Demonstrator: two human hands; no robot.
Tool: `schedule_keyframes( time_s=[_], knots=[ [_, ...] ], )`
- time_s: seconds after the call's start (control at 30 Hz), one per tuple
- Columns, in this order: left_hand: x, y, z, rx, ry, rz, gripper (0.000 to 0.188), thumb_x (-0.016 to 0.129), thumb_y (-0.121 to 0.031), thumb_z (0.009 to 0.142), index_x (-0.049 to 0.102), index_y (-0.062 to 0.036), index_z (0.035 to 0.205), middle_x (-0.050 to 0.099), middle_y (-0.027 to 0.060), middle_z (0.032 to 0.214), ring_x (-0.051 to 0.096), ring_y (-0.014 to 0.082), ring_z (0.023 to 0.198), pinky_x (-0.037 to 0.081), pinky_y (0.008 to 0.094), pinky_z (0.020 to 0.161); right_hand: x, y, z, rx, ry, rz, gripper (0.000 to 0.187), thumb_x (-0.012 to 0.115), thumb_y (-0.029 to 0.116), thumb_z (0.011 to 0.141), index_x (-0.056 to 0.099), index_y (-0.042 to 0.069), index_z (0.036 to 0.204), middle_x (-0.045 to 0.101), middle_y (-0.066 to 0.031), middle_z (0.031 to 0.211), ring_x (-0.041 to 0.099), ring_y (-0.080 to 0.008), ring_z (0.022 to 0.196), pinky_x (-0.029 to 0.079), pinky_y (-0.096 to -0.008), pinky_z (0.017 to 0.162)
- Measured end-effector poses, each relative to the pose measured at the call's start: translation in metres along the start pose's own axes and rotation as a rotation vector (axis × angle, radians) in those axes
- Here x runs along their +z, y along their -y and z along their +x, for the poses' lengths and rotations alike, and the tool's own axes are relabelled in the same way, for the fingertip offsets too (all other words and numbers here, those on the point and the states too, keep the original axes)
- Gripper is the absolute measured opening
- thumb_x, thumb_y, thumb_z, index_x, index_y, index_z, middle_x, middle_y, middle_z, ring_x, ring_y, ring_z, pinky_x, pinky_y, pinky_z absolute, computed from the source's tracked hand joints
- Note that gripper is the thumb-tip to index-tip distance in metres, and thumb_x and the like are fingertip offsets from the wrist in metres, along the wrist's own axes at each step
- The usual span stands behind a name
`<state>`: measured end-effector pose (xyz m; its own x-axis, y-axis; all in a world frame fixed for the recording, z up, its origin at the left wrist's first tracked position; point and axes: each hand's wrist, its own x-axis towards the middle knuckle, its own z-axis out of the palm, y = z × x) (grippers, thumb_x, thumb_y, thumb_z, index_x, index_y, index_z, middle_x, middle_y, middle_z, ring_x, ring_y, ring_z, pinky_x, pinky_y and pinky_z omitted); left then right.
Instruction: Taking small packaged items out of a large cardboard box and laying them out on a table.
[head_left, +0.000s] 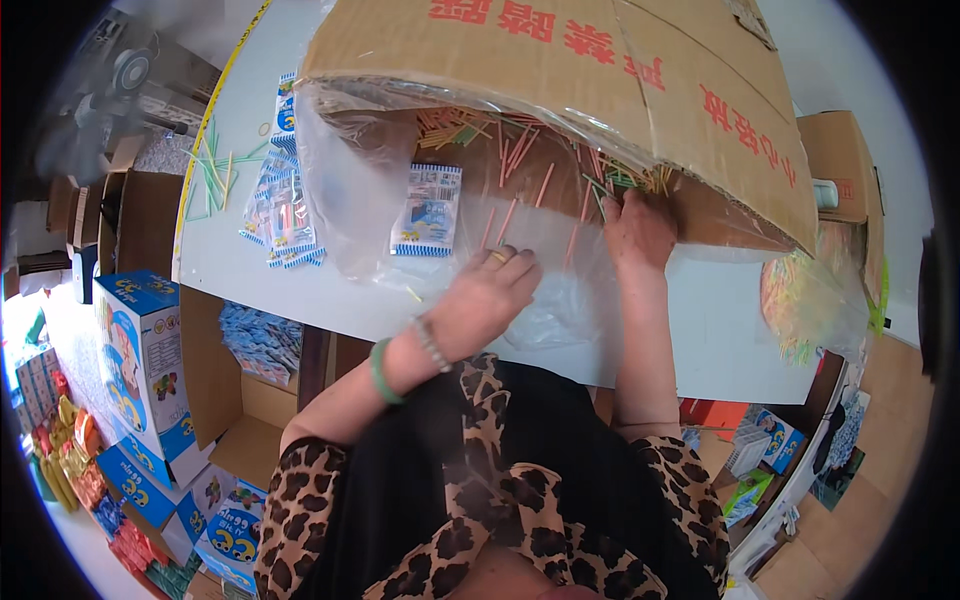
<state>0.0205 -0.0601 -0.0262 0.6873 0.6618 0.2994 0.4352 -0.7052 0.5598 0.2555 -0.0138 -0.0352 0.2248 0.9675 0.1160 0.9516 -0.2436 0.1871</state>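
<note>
1. Where the pink sticks (545, 185) are spread, just beyond and between left hand (490, 300) and right hand (640, 230), long axes are pointed roughly away from the person, far ends leaning right.
2. Left hand: held over the clear liner (350, 225), fingers curled, one pink stick's near end just at the fingertips. Can't tell if gripped.
3. Right hand: placed at the box mouth, fingertips among green sticks (593, 187); nearer the right-hand heap. Pinch can't be confirmed.
4. Cardboard box (560, 60): set on the table (720, 340), opening faced toward the person, mixed sticks heaped inside.
5. Single blue-and-white packet (425, 210): laid at the mouth, beyond and left of left hand; packet pile (285, 215) placed farther left.
6. Open carton (205, 370), lower left: blue packets (262, 340) held inside.
</note>
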Motion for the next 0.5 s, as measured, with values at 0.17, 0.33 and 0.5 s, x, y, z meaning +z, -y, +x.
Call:
schedule_keyframes(
  time_s=[0.17, 0.33, 0.5],
  knots=[
    [0.020, 0.005, 0.003, -0.048, 0.095, 0.109, 0.037, 0.069, -0.016, 0.068, 0.061, -0.0081, 0.104, 0.054, 0.0097, 0.107, 0.051, 0.0282, 0.100, 0.042, 0.0410, 0.087, -0.024, 0.034, 0.018, 0.039, 0.327, 0.299, 0.037, 0.049, 0.041, 0.086, 0.062, 0.006, 0.084, 0.065, -0.0150, 0.088, 0.061, -0.0336, 0.085, 0.047, -0.0453, 0.076],
    [0.017, 0.004, 0.000, -0.073, 0.135, 0.106, 0.040, 0.069, -0.018, 0.068, 0.063, -0.0181, 0.108, 0.053, 0.0080, 0.105, 0.051, 0.0277, 0.100, 0.042, 0.0401, 0.087, -0.043, 0.077, 0.029, -0.063, 0.199, 0.552, 0.037, 0.050, 0.040, 0.086, 0.065, 0.006, 0.089, 0.065, -0.0160, 0.090, 0.062, -0.0335, 0.084, 0.047, -0.0439, 0.077],
    [0.017, 0.006, -0.001, -0.076, 0.152, 0.095, 0.041, 0.068, -0.018, 0.069, 0.064, -0.0201, 0.109, 0.051, 0.0079, 0.108, 0.049, 0.0268, 0.102, 0.040, 0.0386, 0.088, -0.022, 0.076, 0.038, -0.288, 0.090, 0.822, 0.024, 0.057, 0.021, 0.084, 0.061, 0.007, 0.103, 0.065, -0.0122, 0.087, 0.062, -0.0319, 0.078, 0.048, -0.0427, 0.079]
  ],
)
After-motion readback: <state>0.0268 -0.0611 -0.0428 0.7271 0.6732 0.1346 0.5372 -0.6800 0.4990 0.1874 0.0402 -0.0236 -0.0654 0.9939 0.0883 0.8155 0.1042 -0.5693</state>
